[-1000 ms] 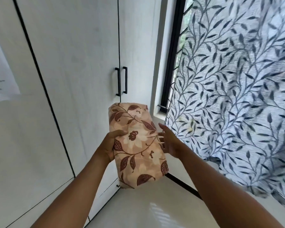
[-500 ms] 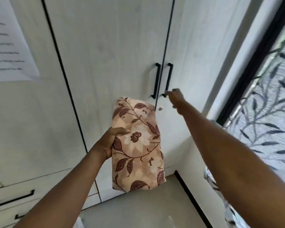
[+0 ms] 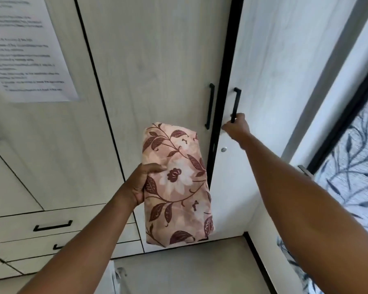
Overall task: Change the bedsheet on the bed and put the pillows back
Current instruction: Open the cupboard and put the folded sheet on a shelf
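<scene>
A person's left grip (image 3: 139,183) holds a folded bedsheet of pale pink cotton printed with maroon leaves and cream flowers (image 3: 179,187) upright in front of a white wood-grain wardrobe (image 3: 157,60). The thumb lies across the printed face and the fingers are hidden behind the bundle. The sheet is folded into a thick, rounded oblong. It rises above the left grip and hangs below it, and a curling maroon vine runs the length of the cloth. A large cream bloom with a dark rosette sits just beside the thumb.

Up and to the right of the sheet, the right grip (image 3: 236,127) is curled round the lower end of a slim black bar handle (image 3: 235,102) on the wardrobe's right-hand door (image 3: 274,71). A dark gap shows between that door and its neighbour, whose matching black handle (image 3: 210,105) stands just left of the right grip.

Far to the left of both grips, a printed white paper notice (image 3: 28,49) is fixed to another door. Its text is too blurred to read. To the right of the right arm hangs a white curtain with dark blue leaves (image 3: 353,166).
</scene>
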